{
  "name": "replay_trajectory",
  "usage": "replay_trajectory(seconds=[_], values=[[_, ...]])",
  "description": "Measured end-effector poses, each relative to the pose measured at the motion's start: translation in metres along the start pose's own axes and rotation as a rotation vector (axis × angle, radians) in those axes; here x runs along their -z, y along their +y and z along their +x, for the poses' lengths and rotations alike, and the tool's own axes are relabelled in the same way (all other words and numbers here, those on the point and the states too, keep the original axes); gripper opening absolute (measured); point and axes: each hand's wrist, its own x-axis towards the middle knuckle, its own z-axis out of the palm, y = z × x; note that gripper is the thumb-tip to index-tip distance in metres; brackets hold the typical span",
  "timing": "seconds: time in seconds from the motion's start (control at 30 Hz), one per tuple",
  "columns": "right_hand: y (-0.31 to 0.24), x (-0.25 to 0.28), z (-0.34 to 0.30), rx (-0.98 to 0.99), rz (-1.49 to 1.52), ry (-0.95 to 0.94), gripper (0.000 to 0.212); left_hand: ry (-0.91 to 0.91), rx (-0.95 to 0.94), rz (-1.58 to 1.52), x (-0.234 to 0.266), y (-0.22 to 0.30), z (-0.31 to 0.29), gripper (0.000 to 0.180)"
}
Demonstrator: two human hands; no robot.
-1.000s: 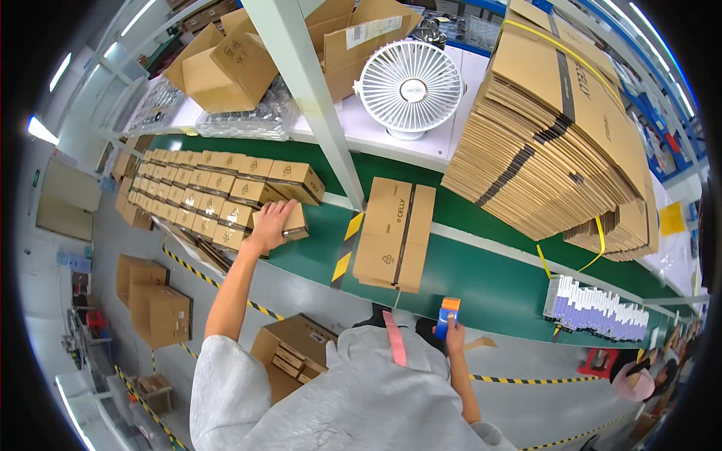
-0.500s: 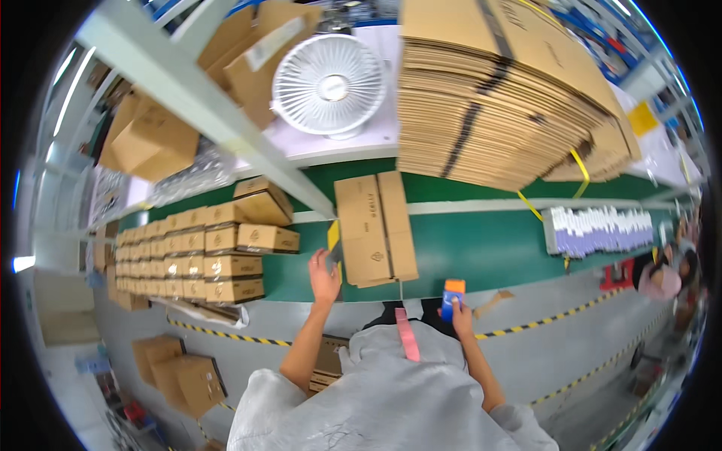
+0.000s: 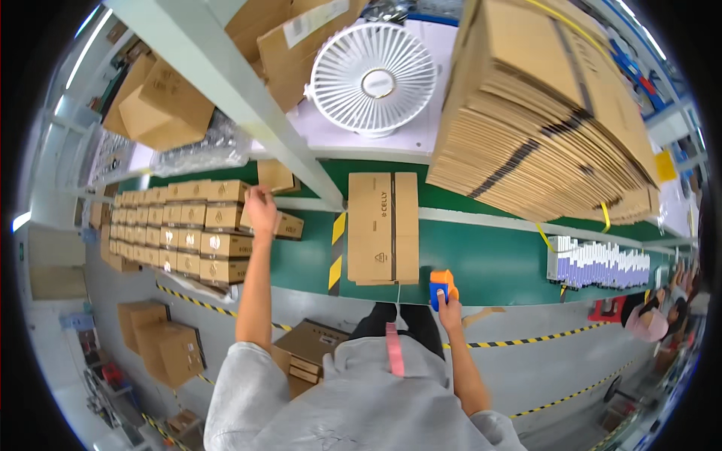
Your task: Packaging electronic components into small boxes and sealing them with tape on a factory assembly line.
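Note:
My left hand (image 3: 261, 210) reaches into the right end of a stack of small brown cardboard boxes (image 3: 214, 242). Its fingers are partly spread beside a tan box (image 3: 276, 175), and the hand covers part of a box (image 3: 289, 226) lying below it. Whether the fingertips press on a box is unclear. In my right hand (image 3: 449, 307) is a blue and orange handheld tool (image 3: 440, 289), held over the bench's front edge. Between my hands a larger closed carton (image 3: 383, 229) lies on the green bench top (image 3: 481, 259).
A white fan (image 3: 374, 79) stands on the shelf behind the bench, next to a strapped pile of flat cartons (image 3: 526, 143). A slanting white post (image 3: 248, 98) rises behind the carton. White and purple packs (image 3: 602, 264) sit at right. More cartons (image 3: 308, 349) stand low beside me.
My left hand has moved from beside the large carton leftward to the small boxes. My right hand still holds the blue and orange tool. The whole view has shifted.

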Motion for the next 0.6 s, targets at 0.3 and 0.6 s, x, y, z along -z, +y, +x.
replay_trajectory(seconds=[0.3,0.6], values=[[-0.004,-0.004,0.040,0.188,-0.393,0.150,0.043,-0.259,-0.118,0.085,-0.021,-0.069,0.105,0.024],[-0.050,-0.113,-0.094,-0.268,-0.049,0.494,0.033,-0.693,-0.418,0.265,-0.089,-0.098,0.204,0.048]])
